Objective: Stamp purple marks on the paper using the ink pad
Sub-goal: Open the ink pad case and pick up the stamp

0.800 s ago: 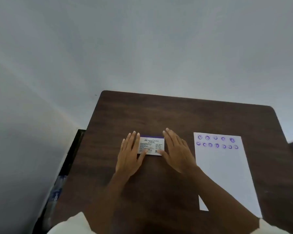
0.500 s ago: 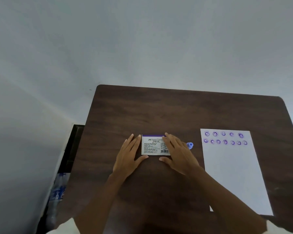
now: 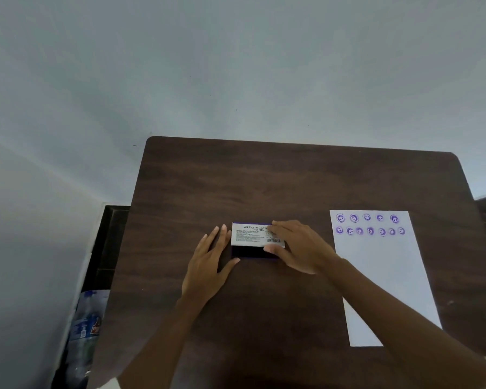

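A white-labelled ink pad lid is tilted up at its front edge, showing the dark purple pad beneath it. My right hand grips the lid's right end, thumb at the front and fingers on top. My left hand braces the pad's left end, with its fingers along the side and its thumb at the front corner. A white paper lies to the right and carries two rows of several purple smiley marks near its top. No stamp is visible.
Everything rests on a dark wooden table pushed against a pale wall. A plastic bottle stands on the floor beyond the table's left edge. My right forearm crosses the paper's lower left corner.
The lid lay flat on the pad before; its front edge has now lifted under my right hand. A small purple stamp seen beside my right hand is now out of sight.
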`<state>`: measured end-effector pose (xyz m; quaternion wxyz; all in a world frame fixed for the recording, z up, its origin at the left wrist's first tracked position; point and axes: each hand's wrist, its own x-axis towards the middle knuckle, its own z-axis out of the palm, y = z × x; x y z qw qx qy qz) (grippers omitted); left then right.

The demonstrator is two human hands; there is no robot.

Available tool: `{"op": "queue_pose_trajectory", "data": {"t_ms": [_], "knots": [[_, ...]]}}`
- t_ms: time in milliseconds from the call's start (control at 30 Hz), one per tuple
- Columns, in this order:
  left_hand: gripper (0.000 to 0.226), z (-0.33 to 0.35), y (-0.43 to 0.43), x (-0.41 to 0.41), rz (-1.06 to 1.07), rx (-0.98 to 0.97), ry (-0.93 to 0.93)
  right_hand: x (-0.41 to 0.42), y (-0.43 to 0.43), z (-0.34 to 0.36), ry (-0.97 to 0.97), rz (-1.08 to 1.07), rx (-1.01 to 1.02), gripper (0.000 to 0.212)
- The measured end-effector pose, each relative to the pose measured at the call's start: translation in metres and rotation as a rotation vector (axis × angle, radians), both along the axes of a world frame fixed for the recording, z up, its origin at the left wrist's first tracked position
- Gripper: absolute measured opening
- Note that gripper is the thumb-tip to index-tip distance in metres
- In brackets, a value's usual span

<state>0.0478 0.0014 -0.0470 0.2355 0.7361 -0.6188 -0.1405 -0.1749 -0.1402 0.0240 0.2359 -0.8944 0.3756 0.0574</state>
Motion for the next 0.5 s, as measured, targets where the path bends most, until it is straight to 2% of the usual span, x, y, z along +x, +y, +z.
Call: {"op": "queue_pose_trajectory", "data": {"t_ms": [133,233,400,500], "knots": [[0.071,-0.005,0.000,0.003,-0.060,0.052,-0.008,0.010,-0.025,0.011,-0.166,-0.054,0.055,0.046],[0.072,-0.007,-0.001,0.005,-0.069,0.103,-0.022,0.021,-0.039,0.012,-0.236,-0.176,0.039,0.045],[0.075,-0.008,-0.001,0.006,-0.074,0.110,-0.027,0.039,-0.053,-0.004,-0.219,-0.397,0.089,0.046],[0.074,-0.007,-0.001,0.005,-0.072,0.092,-0.025,0.042,-0.053,-0.012,-0.196,-0.418,0.102,0.043]]}}
